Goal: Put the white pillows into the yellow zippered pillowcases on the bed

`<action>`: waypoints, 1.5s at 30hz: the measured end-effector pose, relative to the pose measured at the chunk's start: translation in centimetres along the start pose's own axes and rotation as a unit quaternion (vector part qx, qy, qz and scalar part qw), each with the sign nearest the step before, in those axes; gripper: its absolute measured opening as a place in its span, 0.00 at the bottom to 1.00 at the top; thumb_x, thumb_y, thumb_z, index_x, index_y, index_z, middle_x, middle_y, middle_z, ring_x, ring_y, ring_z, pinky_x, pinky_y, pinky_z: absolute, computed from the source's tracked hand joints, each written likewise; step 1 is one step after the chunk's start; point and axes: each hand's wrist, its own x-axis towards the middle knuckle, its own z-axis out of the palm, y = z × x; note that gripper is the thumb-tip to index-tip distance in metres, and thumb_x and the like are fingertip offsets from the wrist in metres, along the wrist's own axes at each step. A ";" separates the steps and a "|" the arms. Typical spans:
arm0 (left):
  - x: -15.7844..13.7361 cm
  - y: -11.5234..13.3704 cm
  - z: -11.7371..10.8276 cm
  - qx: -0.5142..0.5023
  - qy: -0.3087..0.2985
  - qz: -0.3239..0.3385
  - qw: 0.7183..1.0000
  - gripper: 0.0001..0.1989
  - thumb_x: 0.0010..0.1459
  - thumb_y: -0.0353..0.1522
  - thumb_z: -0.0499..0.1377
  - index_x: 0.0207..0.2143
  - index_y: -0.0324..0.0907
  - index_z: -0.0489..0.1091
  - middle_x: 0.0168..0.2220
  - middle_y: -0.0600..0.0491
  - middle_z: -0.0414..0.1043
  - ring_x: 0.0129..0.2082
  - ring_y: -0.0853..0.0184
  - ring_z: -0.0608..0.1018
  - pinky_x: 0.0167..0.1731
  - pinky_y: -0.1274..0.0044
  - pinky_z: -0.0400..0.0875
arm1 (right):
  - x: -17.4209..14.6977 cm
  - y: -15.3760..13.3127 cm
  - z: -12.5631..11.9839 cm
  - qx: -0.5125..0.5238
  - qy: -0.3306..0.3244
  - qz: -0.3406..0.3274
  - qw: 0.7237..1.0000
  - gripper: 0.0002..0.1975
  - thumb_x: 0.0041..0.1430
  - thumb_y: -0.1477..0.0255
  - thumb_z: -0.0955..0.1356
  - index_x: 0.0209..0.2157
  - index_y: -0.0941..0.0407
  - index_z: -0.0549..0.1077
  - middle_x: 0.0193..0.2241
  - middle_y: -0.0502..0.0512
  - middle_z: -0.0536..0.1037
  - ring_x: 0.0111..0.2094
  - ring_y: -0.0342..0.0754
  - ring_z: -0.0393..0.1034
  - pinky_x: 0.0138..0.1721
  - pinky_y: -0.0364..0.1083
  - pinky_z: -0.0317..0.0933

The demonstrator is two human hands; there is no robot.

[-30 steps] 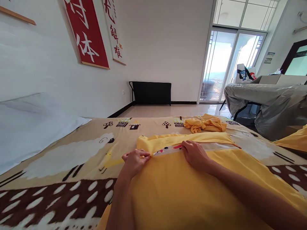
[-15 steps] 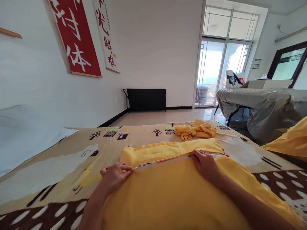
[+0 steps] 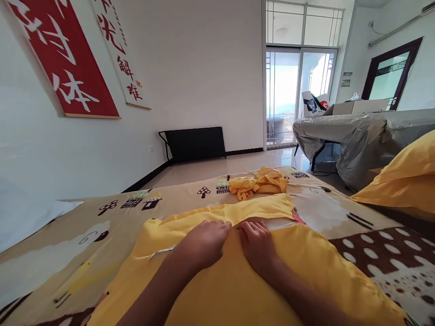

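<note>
A yellow pillowcase (image 3: 210, 290) lies before me on the bed, looking filled out, with a zip opening across its far part. White inner cloth with a bit of red print shows in the gap at the right. My left hand (image 3: 207, 242) is closed at the middle of the opening, its fingertips pinching the edge of the cloth. Right beside it, my right hand (image 3: 258, 242) is closed at the opening, with a small metallic zip pull (image 3: 238, 228) at its fingertips. The fingers partly hide what they pinch.
A crumpled yellow cloth (image 3: 260, 183) lies beyond the pillowcase on the patterned blanket (image 3: 190, 201). More yellow fabric (image 3: 404, 176) bulges at the right. A white pillow (image 3: 27, 222) is at the left. Farther off stand a plastic-covered table (image 3: 343, 129) and a black folded frame (image 3: 197, 144).
My left hand has moved right, from the opening's left end to beside my right hand. My right hand stays at the opening. The view has swung right.
</note>
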 end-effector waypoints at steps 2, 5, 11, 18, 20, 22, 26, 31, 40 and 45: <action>2.9 1.5 -1.3 0.029 -0.007 0.011 1.000 0.20 0.47 0.20 0.49 0.40 0.41 0.72 0.42 0.43 0.74 0.42 0.56 0.74 0.38 0.71 0.64 | 0.0 0.0 -0.2 0.012 -0.006 -0.001 1.000 0.09 0.62 0.76 0.59 0.33 0.56 0.70 0.32 0.52 0.77 0.35 0.47 0.67 0.40 0.45 0.52; 6.5 2.8 -1.1 0.018 0.030 0.014 0.999 0.18 0.50 0.21 0.48 0.41 0.38 0.70 0.42 0.41 0.73 0.41 0.57 0.74 0.34 0.73 0.63 | -0.3 0.2 -0.1 0.028 -0.005 -0.007 1.000 0.09 0.61 0.77 0.60 0.33 0.56 0.70 0.32 0.53 0.77 0.35 0.47 0.67 0.40 0.45 0.52; 8.0 0.3 4.3 -0.128 0.057 0.060 0.988 0.23 0.63 0.42 0.42 0.22 0.40 0.65 0.24 0.53 0.70 0.25 0.69 0.69 0.25 0.78 0.58 | -0.8 0.8 1.1 0.044 0.003 -0.013 0.999 0.07 0.56 0.79 0.62 0.31 0.56 0.70 0.32 0.54 0.76 0.37 0.48 0.67 0.40 0.46 0.53; 6.1 -2.6 4.2 -0.264 -0.009 0.106 0.959 0.13 0.54 0.38 0.57 0.42 0.45 0.70 0.41 0.57 0.74 0.40 0.67 0.73 0.41 0.78 0.63 | 1.2 2.5 -3.5 0.093 -0.115 -0.050 0.988 0.06 0.60 0.73 0.64 0.30 0.55 0.72 0.32 0.50 0.77 0.37 0.44 0.68 0.43 0.44 0.56; 6.2 -2.1 4.3 -0.224 -0.002 0.092 0.970 0.12 0.52 0.35 0.58 0.41 0.46 0.70 0.41 0.57 0.74 0.41 0.66 0.73 0.40 0.77 0.62 | 1.9 3.8 -5.4 0.085 -0.131 -0.021 0.988 0.07 0.60 0.73 0.64 0.30 0.55 0.72 0.31 0.50 0.76 0.35 0.43 0.68 0.40 0.44 0.57; 6.6 -1.4 4.7 -0.192 0.016 0.076 0.978 0.08 0.55 0.34 0.55 0.35 0.44 0.71 0.35 0.56 0.75 0.36 0.66 0.73 0.35 0.76 0.61 | 2.3 5.1 -6.9 0.062 -0.125 0.020 0.990 0.06 0.59 0.74 0.64 0.30 0.55 0.72 0.30 0.50 0.76 0.34 0.44 0.68 0.38 0.44 0.57; 7.4 -0.7 5.6 -0.178 0.067 0.072 0.979 0.14 0.60 0.34 0.48 0.25 0.41 0.67 0.27 0.54 0.71 0.28 0.68 0.70 0.29 0.76 0.58 | 2.7 7.3 -8.5 -0.005 -0.080 0.073 0.994 0.03 0.55 0.75 0.66 0.32 0.55 0.72 0.34 0.52 0.75 0.37 0.47 0.68 0.41 0.46 0.58; 7.5 -0.9 5.6 -0.198 0.093 0.055 0.974 0.13 0.61 0.35 0.48 0.26 0.41 0.65 0.25 0.55 0.69 0.25 0.70 0.67 0.27 0.77 0.56 | 2.7 9.0 -8.7 -0.016 -0.093 0.038 0.995 0.06 0.56 0.74 0.66 0.36 0.54 0.74 0.38 0.53 0.76 0.41 0.47 0.69 0.44 0.46 0.58; 6.8 -1.3 5.2 -0.270 -0.017 0.089 0.958 0.14 0.60 0.38 0.50 0.24 0.41 0.64 0.21 0.59 0.63 0.23 0.73 0.62 0.24 0.79 0.55 | 2.7 9.4 -10.4 0.044 -0.196 0.055 0.978 0.09 0.58 0.72 0.63 0.29 0.56 0.75 0.32 0.52 0.76 0.34 0.44 0.68 0.35 0.42 0.58; 6.9 -1.5 5.2 -0.266 -0.061 0.102 0.957 0.14 0.59 0.37 0.50 0.22 0.40 0.61 0.20 0.59 0.60 0.23 0.73 0.61 0.24 0.79 0.54 | 2.3 6.7 -10.5 -0.083 -0.194 0.072 0.975 0.11 0.58 0.77 0.61 0.29 0.57 0.74 0.32 0.54 0.75 0.35 0.46 0.67 0.42 0.47 0.55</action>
